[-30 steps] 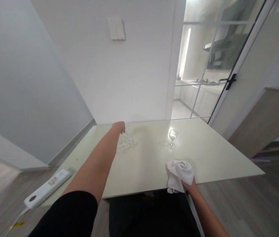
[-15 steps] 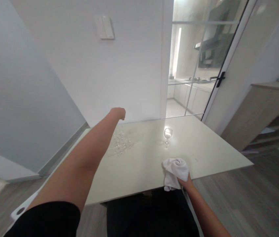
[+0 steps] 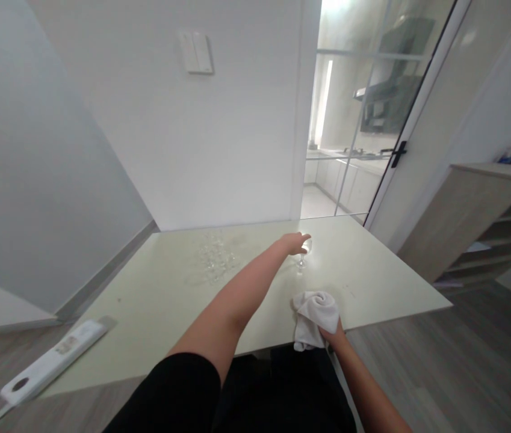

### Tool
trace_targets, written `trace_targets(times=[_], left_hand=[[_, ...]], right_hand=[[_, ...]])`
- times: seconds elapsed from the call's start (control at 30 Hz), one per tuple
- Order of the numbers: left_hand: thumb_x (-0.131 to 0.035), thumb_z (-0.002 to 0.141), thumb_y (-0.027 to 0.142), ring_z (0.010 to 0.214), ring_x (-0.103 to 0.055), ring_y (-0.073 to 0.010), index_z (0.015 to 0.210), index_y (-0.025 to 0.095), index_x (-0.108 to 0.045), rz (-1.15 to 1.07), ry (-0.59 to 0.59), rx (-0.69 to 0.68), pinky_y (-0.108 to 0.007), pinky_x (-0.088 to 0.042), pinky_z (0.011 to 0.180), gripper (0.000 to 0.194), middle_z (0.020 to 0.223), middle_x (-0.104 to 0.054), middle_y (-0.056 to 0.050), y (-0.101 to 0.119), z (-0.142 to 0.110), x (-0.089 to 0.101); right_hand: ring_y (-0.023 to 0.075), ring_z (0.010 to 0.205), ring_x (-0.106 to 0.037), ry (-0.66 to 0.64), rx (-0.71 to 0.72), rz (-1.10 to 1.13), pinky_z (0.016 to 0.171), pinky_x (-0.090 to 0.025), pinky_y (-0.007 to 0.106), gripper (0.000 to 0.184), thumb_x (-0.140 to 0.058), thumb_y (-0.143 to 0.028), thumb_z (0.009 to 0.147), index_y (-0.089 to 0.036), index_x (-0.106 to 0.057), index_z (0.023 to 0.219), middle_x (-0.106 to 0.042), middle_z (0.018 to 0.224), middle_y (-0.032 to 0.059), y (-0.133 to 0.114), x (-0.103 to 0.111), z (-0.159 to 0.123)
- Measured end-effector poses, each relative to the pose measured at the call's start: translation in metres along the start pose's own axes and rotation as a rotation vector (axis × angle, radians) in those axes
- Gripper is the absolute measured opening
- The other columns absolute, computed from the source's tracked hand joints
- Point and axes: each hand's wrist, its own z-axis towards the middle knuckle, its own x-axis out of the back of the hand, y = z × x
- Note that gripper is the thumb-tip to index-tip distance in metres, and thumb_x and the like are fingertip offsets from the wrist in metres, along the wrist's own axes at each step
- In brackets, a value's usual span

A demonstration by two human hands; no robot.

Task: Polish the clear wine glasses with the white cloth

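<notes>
A clear stemmed glass [image 3: 308,246] stands upright on the pale table, towards its far side. My left hand [image 3: 292,243] is at its bowl from the left, thumb and fingers around the bowl and hiding part of it. The base still appears to rest on the tabletop. Near the front edge, my right hand [image 3: 333,334] holds a bunched white cloth [image 3: 316,310], which covers most of its fingers. Left of my left forearm, several clear glasses [image 3: 216,255] stand in a close group, their outlines faint against the table.
The pale table [image 3: 147,288] meets a white wall [image 3: 237,138] at the back. A white power strip [image 3: 54,361] with a cable lies over the front left corner. Beyond the right side are a glazed door [image 3: 349,120] and a wooden shelf unit [image 3: 467,222].
My left hand has swung right, from above the group of glasses to the single stemmed glass, and its fingers are now around the bowl. My right hand keeps holding the cloth.
</notes>
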Motion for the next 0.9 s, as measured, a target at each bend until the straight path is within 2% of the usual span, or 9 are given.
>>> trace_targets(times=[0.1, 0.23, 0.37, 0.47, 0.6, 0.73, 0.9], left_hand=[[-0.068, 0.081, 0.043, 0.113, -0.062, -0.0263, 0.137, 0.028, -0.045, -0.005, 0.024, -0.002, -0.033, -0.050, 0.089, 0.062, 0.132, -0.060, -0.010, -0.004, -0.015, -0.001], [-0.068, 0.077, 0.053, 0.109, -0.064, -0.0298, 0.131, 0.025, -0.049, 0.008, 0.081, 0.043, -0.037, -0.051, 0.085, 0.064, 0.125, -0.064, -0.011, -0.007, -0.054, 0.000], [-0.066, 0.075, 0.058, 0.102, -0.066, -0.0286, 0.127, 0.025, -0.052, -0.060, 0.194, 0.202, -0.035, -0.051, 0.081, 0.063, 0.114, -0.068, -0.010, -0.023, -0.106, -0.006], [-0.067, 0.076, 0.054, 0.093, -0.068, -0.0238, 0.124, 0.027, -0.053, -0.210, 0.307, 0.359, -0.032, -0.051, 0.076, 0.058, 0.107, -0.070, -0.006, -0.044, -0.152, -0.017], [-0.069, 0.074, 0.046, 0.090, -0.068, -0.0219, 0.123, 0.028, -0.053, -0.283, 0.367, 0.556, -0.030, -0.050, 0.074, 0.054, 0.107, -0.069, -0.005, -0.064, -0.202, -0.034], [-0.070, 0.074, 0.045, 0.092, -0.067, -0.0230, 0.123, 0.027, -0.051, -0.272, 0.340, 0.653, -0.031, -0.048, 0.075, 0.056, 0.110, -0.068, -0.006, -0.066, -0.222, -0.046], [-0.070, 0.075, 0.043, 0.097, -0.066, -0.0259, 0.124, 0.025, -0.047, -0.283, 0.328, 0.756, -0.033, -0.048, 0.076, 0.056, 0.113, -0.067, -0.008, -0.065, -0.219, -0.052]], right_hand=[[0.0318, 0.103, -0.069, 0.013, -0.061, -0.004, 0.102, -0.050, 0.054, 0.039, -0.068, -0.047, 0.064, -0.021, -0.068, 0.093, -0.073, 0.109, 0.0155, 0.002, 0.002, -0.001], [0.0339, 0.107, -0.067, 0.018, -0.083, 0.013, 0.108, -0.043, 0.057, 0.038, -0.068, -0.050, 0.060, -0.022, -0.066, 0.086, -0.074, 0.106, 0.0142, 0.005, 0.001, -0.005], [0.0337, 0.106, -0.067, 0.004, -0.094, 0.034, 0.106, -0.046, 0.055, 0.042, -0.067, -0.051, 0.065, -0.020, -0.066, 0.095, -0.073, 0.109, 0.0154, 0.002, 0.000, -0.008], [0.0341, 0.106, -0.067, -0.010, -0.088, 0.033, 0.103, -0.049, 0.052, 0.048, -0.067, -0.051, 0.066, -0.019, -0.066, 0.102, -0.072, 0.111, 0.0161, 0.000, -0.001, -0.007], [0.0343, 0.106, -0.066, -0.018, -0.082, 0.028, 0.104, -0.046, 0.055, 0.046, -0.068, -0.051, 0.066, -0.020, -0.065, 0.100, -0.071, 0.109, 0.0151, 0.006, 0.002, -0.006], [0.0361, 0.110, -0.062, -0.012, -0.093, 0.033, 0.109, -0.039, 0.058, 0.052, -0.073, -0.051, 0.059, -0.019, -0.065, 0.100, -0.070, 0.112, 0.0151, 0.016, 0.004, -0.006], [0.0357, 0.103, -0.065, 0.013, -0.145, 0.099, 0.103, -0.044, 0.056, 0.048, -0.074, -0.052, 0.058, -0.022, -0.065, 0.094, -0.071, 0.104, 0.0125, 0.010, 0.001, -0.006]])
